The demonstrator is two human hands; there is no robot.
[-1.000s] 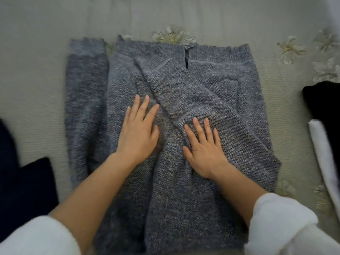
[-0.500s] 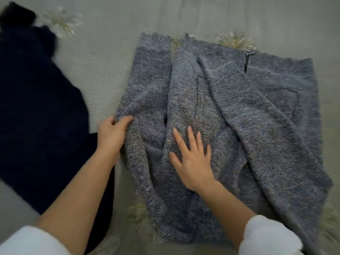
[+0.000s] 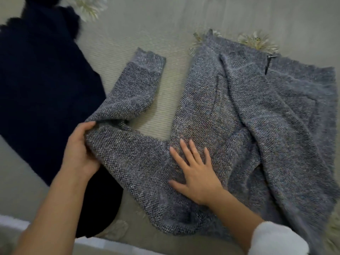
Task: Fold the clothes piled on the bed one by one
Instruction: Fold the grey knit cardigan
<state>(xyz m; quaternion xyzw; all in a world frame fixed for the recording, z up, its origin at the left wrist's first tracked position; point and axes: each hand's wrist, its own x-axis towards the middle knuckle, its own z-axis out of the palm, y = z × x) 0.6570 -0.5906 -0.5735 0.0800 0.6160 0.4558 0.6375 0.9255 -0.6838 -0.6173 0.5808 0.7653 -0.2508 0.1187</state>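
A: Where's the sweater?
B: The grey sweater (image 3: 257, 126) lies on the bed (image 3: 165, 24), body toward 3 o'clock, 1 sleeve (image 3: 132, 92) out toward 9 o'clock.
A: And the grip?
B: Left hand (image 3: 81, 153) pinches the sleeve's fold; right hand (image 3: 195, 173) lies flat, fingers spread, on the body.

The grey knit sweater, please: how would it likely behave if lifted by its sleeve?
Probably floppy: the sleeve bends sharply where the left hand grips it. Likely hefty, given the thick, chunky knit. It should not slip much; the right hand pins the sweater flat.
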